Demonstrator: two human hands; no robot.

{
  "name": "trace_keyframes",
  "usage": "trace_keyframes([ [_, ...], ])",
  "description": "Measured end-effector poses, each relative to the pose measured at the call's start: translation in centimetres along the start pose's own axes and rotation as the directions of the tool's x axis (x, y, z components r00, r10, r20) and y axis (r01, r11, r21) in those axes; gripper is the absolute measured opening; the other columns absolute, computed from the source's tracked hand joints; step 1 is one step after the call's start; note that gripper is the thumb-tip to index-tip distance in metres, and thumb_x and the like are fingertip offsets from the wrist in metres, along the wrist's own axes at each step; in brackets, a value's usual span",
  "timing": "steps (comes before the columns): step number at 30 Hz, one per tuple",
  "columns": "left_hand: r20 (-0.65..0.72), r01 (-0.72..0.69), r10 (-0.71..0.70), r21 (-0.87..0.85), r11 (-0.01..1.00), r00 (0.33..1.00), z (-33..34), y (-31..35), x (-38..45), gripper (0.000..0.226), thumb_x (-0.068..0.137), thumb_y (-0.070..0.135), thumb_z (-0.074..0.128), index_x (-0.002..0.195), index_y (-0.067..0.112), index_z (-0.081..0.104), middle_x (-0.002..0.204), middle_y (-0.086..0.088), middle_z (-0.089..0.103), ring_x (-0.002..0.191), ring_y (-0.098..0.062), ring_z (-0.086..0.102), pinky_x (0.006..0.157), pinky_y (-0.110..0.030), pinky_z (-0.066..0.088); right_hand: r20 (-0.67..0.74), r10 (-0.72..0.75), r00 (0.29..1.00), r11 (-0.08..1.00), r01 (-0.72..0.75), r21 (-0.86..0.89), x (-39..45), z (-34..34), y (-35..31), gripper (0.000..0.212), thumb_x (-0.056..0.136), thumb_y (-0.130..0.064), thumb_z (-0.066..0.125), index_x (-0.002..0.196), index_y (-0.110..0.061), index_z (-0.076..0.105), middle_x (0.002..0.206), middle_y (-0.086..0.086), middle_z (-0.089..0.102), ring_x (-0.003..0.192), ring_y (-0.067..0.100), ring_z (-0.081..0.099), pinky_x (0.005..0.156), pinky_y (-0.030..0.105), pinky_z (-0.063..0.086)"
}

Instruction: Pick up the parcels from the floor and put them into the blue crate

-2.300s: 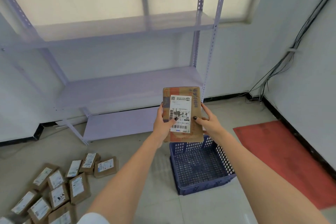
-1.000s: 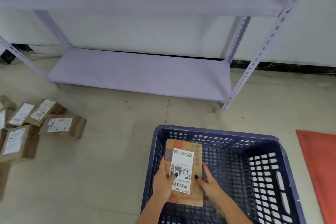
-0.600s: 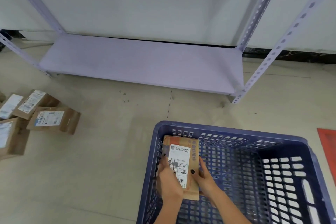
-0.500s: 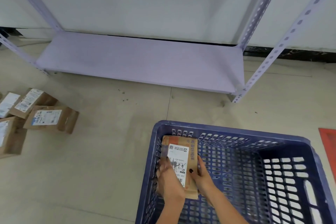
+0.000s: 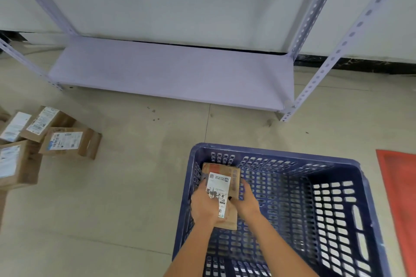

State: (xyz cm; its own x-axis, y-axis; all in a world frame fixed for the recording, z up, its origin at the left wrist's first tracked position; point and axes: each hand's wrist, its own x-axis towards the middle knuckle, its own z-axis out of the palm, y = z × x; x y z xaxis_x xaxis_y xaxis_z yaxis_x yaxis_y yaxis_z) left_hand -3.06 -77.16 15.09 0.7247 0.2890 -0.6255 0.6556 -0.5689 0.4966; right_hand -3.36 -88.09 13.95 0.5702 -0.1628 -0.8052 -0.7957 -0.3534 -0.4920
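Note:
A brown cardboard parcel (image 5: 221, 179) with a white shipping label is inside the blue crate (image 5: 276, 155), low against its far left corner. My left hand (image 5: 203, 206) grips the parcel's left edge, with the thumb over the label. On the other side my right hand (image 5: 244, 200) grips its right edge. The crate is a perforated plastic box standing on the floor. Several more labelled parcels (image 5: 67, 143) lie on the floor at the left.
A pale metal shelving rack (image 5: 171, 72) stands against the wall behind the crate, its front right post (image 5: 315, 78) just beyond the crate's far rim. A red mat (image 5: 400, 198) lies at the right edge. Bare tiled floor separates the crate from the parcels.
I have bent down from standing and lowered the parcel, held in both hands, from chest height into the crate's far left corner. It has sunk a little deeper in the last half second.

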Motion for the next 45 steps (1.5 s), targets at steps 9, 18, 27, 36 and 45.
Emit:
trace_keyframes([
  [9, 0.098, -0.018, 0.041, -0.234, 0.972, 0.994, -11.8, 7.9, -11.4, 0.055, 0.084, 0.003, 0.061, 0.136, 0.013, 0.045, 0.131, -0.007, 0.057, 0.115, -0.022, 0.057, 0.089, -0.025, 0.045, 0.034, -0.061, 0.998, 0.997, 0.059, 0.058, -14.1, -4.9, -8.9, 0.071, 0.085, -0.010, 0.064, 0.146, -0.023, 0.030, 0.132, 0.010, 0.056, 0.120, 0.024, 0.053, 0.093, 0.029, 0.042],
  [18, 0.150, -0.002, 0.050, -0.303, 0.953, 0.987, -30.3, 14.5, -28.6, 0.064, 0.086, 0.002, 0.062, 0.142, 0.014, 0.036, 0.143, -0.006, 0.045, 0.133, -0.020, 0.042, 0.093, -0.021, 0.039, 0.063, -0.109, 0.992, 0.982, 0.097, 0.162, -34.9, -8.9, -17.5, 0.058, 0.082, -0.001, 0.063, 0.135, -0.019, 0.044, 0.113, 0.015, 0.061, 0.098, 0.027, 0.059, 0.087, 0.035, 0.047],
  [27, 0.014, -0.026, 0.033, -0.361, 0.932, 0.999, -40.0, 11.2, -36.9, 0.066, 0.086, 0.009, 0.063, 0.144, 0.017, 0.035, 0.139, -0.010, 0.048, 0.125, -0.024, 0.049, 0.101, -0.032, 0.042, 0.158, -0.279, 0.947, 0.960, 0.271, 0.072, -48.0, -5.2, -23.0, 0.074, 0.083, -0.012, 0.067, 0.146, -0.023, 0.031, 0.145, 0.012, 0.038, 0.131, 0.028, 0.042, 0.096, 0.031, 0.041],
  [36, -0.002, 0.123, -0.143, -0.502, 0.856, 0.990, -51.8, -1.6, -37.9, 0.061, 0.083, 0.010, 0.063, 0.139, 0.019, 0.042, 0.123, -0.009, 0.055, 0.097, -0.022, 0.054, 0.092, -0.035, 0.047, 0.328, -0.248, 0.912, 0.962, 0.272, -0.028, -56.0, 8.9, -25.4, 0.072, 0.083, -0.013, 0.067, 0.145, -0.024, 0.032, 0.124, 0.013, 0.050, 0.102, 0.019, 0.045, 0.086, 0.030, 0.038],
  [45, -0.047, 0.137, -0.204, -0.594, 0.793, 0.978, -69.8, -17.8, -33.2, 0.056, 0.087, 0.011, 0.058, 0.139, 0.019, 0.041, 0.126, -0.011, 0.054, 0.097, -0.021, 0.052, 0.088, -0.033, 0.044, 0.437, -0.181, 0.881, 0.969, 0.235, -0.071, -61.3, 32.6, -33.7, 0.074, 0.080, -0.016, 0.066, 0.144, -0.032, 0.031, 0.146, 0.009, 0.037, 0.131, 0.032, 0.039, 0.100, 0.048, 0.036],
])
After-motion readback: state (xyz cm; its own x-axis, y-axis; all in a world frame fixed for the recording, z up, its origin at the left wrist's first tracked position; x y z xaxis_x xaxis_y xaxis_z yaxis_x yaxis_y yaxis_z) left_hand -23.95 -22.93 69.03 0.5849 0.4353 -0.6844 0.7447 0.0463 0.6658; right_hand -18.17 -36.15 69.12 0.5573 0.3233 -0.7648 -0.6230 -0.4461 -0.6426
